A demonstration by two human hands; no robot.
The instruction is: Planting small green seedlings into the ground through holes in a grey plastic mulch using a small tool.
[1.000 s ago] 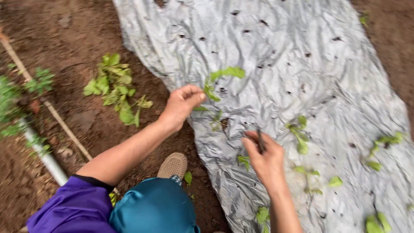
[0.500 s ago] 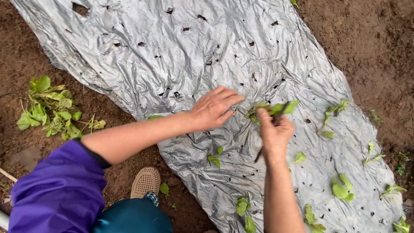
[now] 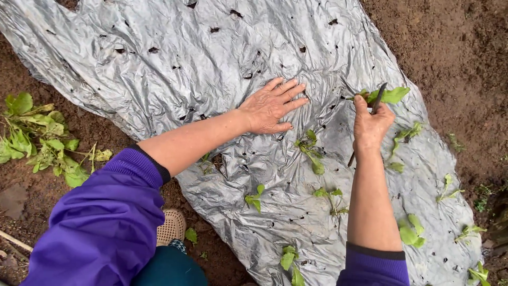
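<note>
Your left hand [image 3: 272,107] is lying flat, fingers spread wide, pressing on the crinkled silver plastic sheet [image 3: 174,58] that is covering the soil bed [image 3: 455,47]; your right hand [image 3: 371,123] is gripping a thin dark stick [image 3: 377,100] together with a green seedling [image 3: 389,96], held just above the sheet's right side; other seedlings [image 3: 309,148] are sitting in holes nearby; a pile of loose seedlings [image 3: 37,140] is lying on the soil at left.

Silver-grey plastic sheet [image 3: 174,69], crinkled and dotted with dark holes; bright green seedlings [image 3: 309,148] on it; reddish-brown soil [image 3: 455,47]; purple sleeves [image 3: 106,222]; teal trousers [image 3: 169,270]; beige perforated shoe [image 3: 172,226]; dark stick [image 3: 377,99].
</note>
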